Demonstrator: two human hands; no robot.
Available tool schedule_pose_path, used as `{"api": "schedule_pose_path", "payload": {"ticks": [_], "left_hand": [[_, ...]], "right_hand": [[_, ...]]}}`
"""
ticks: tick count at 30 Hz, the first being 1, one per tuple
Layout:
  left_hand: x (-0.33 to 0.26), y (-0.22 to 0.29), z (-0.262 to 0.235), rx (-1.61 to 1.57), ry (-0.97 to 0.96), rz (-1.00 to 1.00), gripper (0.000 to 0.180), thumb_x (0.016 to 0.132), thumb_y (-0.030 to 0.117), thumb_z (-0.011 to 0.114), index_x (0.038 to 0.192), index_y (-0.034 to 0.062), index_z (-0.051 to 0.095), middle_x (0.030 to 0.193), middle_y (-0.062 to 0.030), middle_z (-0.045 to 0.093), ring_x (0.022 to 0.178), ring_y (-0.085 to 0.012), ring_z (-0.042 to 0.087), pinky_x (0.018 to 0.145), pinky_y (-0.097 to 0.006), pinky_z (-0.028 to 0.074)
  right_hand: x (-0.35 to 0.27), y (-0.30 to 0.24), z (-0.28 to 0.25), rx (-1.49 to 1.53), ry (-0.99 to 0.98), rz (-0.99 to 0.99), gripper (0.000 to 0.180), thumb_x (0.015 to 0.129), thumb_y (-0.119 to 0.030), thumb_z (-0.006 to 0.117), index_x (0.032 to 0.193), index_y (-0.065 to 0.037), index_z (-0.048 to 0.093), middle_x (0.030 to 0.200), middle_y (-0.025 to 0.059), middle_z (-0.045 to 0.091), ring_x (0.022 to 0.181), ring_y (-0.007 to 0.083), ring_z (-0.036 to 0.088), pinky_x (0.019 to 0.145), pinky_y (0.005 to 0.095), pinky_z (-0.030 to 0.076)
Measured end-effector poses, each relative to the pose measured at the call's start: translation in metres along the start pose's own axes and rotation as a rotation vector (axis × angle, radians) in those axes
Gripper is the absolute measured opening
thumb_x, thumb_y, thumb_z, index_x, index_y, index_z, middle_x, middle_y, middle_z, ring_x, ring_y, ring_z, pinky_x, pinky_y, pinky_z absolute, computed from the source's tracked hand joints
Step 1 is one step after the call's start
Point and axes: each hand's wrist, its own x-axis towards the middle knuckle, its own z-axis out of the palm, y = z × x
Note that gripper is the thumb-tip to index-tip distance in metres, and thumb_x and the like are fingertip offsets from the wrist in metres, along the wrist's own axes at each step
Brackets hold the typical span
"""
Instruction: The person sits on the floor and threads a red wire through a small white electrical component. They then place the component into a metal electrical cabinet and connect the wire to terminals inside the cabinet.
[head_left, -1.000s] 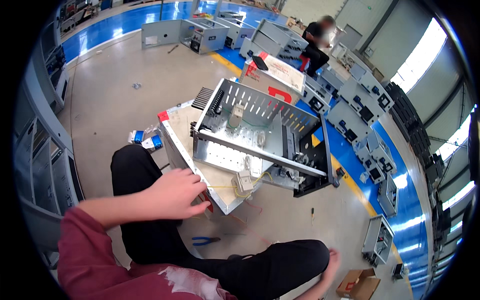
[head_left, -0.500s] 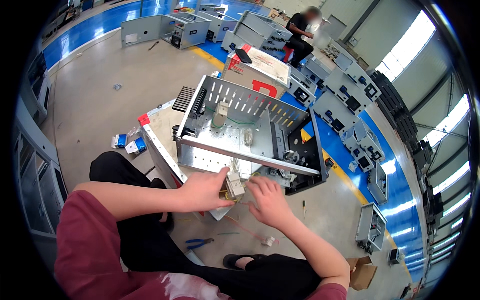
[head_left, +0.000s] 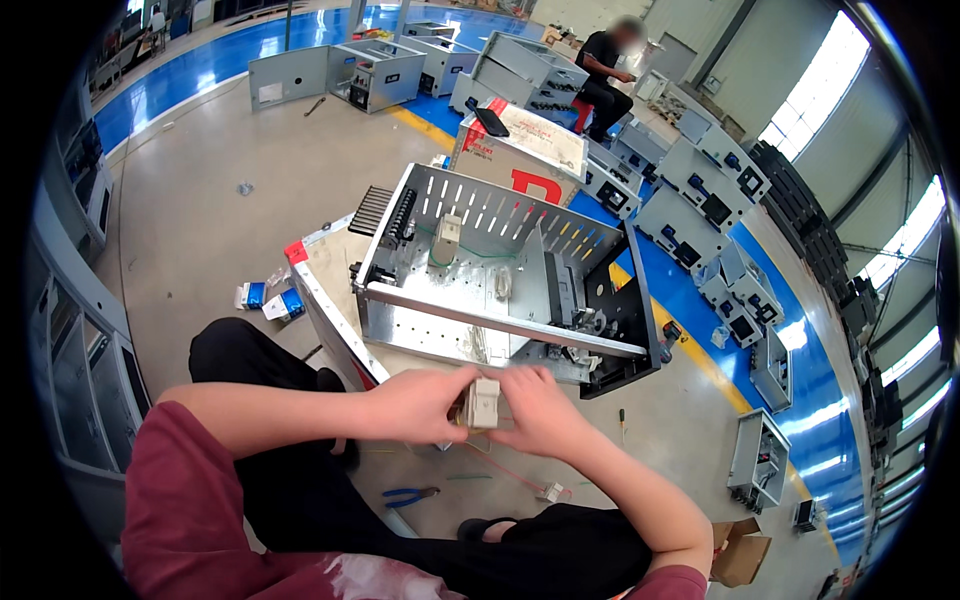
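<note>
Both of my hands meet in front of me on a small white plastic component (head_left: pixel 484 403). My left hand (head_left: pixel 420 404) grips it from the left and my right hand (head_left: pixel 535 408) from the right. Thin wires hang from under it. Just beyond the hands stands an open grey metal cabinet (head_left: pixel 500 320) with a perforated back wall, a dark module and green wiring inside. The cabinet rests on a flat pale panel (head_left: pixel 330 300) with a red corner.
Blue-handled pliers (head_left: pixel 408 494) and a small white part (head_left: pixel 551 491) lie on the concrete floor near my legs. Small blue and white boxes (head_left: pixel 268 298) sit to the left. A cardboard box (head_left: pixel 740 552) is at lower right. A seated person (head_left: pixel 603 68) works among rows of grey cabinets.
My right hand came up from low at the right and joined the left. Both hands lifted the white component off the panel toward me. The view shifted down slightly.
</note>
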Motion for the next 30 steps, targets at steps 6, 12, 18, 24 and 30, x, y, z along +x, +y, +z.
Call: {"api": "schedule_pose_path", "payload": {"ticks": [6, 12, 18, 24, 30], "left_hand": [[-0.045, 0.068, -0.056, 0.010, -0.060, 0.113, 0.071, 0.083, 0.030, 0.079, 0.145, 0.0091, 0.052, 0.100, -0.0119, 0.076, 0.089, -0.0335, 0.076, 0.079, -0.043, 0.060], [0.000, 0.102, -0.145, 0.067, 0.130, 0.149, 0.055, 0.081, 0.025, 0.082, 0.123, -0.0005, 0.056, 0.107, -0.0193, 0.076, 0.099, -0.0343, 0.076, 0.087, -0.041, 0.059], [0.096, 0.016, -0.178, -0.075, 0.319, 0.035, 0.062, 0.078, 0.018, 0.083, 0.129, -0.0058, 0.059, 0.114, -0.0186, 0.075, 0.103, -0.0252, 0.073, 0.094, -0.034, 0.057], [0.131, -0.025, -0.175, 0.157, 0.273, -0.156, 0.065, 0.077, 0.028, 0.085, 0.127, -0.0054, 0.062, 0.118, -0.0221, 0.074, 0.111, -0.0329, 0.072, 0.097, -0.039, 0.057], [0.156, -0.023, -0.180, 0.037, 0.192, -0.187, 0.063, 0.075, 0.025, 0.085, 0.124, -0.0056, 0.060, 0.109, -0.0196, 0.074, 0.091, -0.0250, 0.075, 0.079, -0.037, 0.060]], "right_hand": [[-0.021, -0.070, -0.098, 0.004, -0.082, 0.177, 0.083, 0.078, -0.037, 0.089, 0.145, -0.003, 0.055, 0.116, 0.0159, 0.067, 0.116, 0.0344, 0.063, 0.103, 0.0459, 0.046], [-0.005, -0.033, -0.195, -0.242, 0.592, 0.070, 0.079, 0.078, -0.037, 0.089, 0.142, -0.005, 0.057, 0.121, 0.0165, 0.064, 0.122, 0.0366, 0.057, 0.111, 0.0484, 0.042], [0.053, 0.129, -0.177, 0.073, 0.964, 0.208, 0.035, 0.098, -0.026, 0.073, 0.123, -0.003, 0.066, 0.108, 0.0147, 0.068, 0.106, 0.0305, 0.065, 0.098, 0.0414, 0.050], [0.070, 0.177, -0.127, 0.198, 0.997, 0.293, 0.022, 0.101, -0.022, 0.067, 0.105, -0.001, 0.068, 0.094, 0.0144, 0.069, 0.091, 0.0308, 0.066, 0.085, 0.0420, 0.053], [0.069, 0.155, -0.122, 0.009, 0.698, 0.223, 0.016, 0.097, -0.017, 0.064, 0.093, -0.001, 0.065, 0.091, 0.0162, 0.069, 0.093, 0.0364, 0.065, 0.084, 0.0461, 0.053]]}}
